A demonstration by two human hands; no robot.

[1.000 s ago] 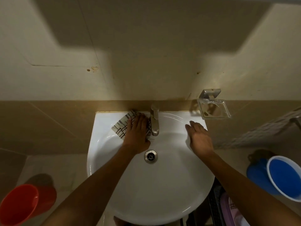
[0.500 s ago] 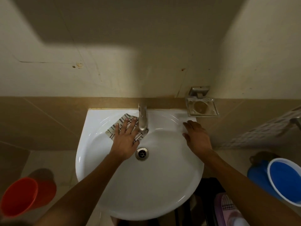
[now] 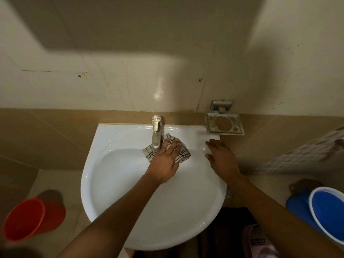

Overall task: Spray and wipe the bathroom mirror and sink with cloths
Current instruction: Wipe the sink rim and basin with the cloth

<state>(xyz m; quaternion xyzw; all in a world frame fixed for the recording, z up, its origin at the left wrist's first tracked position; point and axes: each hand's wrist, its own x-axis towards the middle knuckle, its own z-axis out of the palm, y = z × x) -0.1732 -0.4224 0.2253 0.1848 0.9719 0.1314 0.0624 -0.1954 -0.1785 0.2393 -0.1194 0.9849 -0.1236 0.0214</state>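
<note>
Head view, looking down. Drain not visible, covered by the left forearm. Near rim of the sink [image 3: 111, 183] partly cut by both forearms; what sits under it at the bottom edge is dark and hard to make out. Pink item at bottom right blurred, not identifiable.

One cloth [image 3: 183, 154], checked white with dark lines, lies on the back ledge of the sink, just right of the tap [image 3: 156, 133], one corner tucked beside the tap base. Left hand [image 3: 164, 161] presses flat on the cloth, fingers straight and spread, not curled round it. Right hand [image 3: 222, 159] rests open on the sink's right rim, fingers straight, holding nothing.

One metal soap holder [image 3: 224, 123] on the wall overhangs the back right corner of the sink, near the right hand's fingertips. Bare basin open to the left and toward the near rim.

Floor: one red bucket [image 3: 24, 220] at lower left, one blue bucket [image 3: 327, 213] at lower right, cut by the frame edge.
</note>
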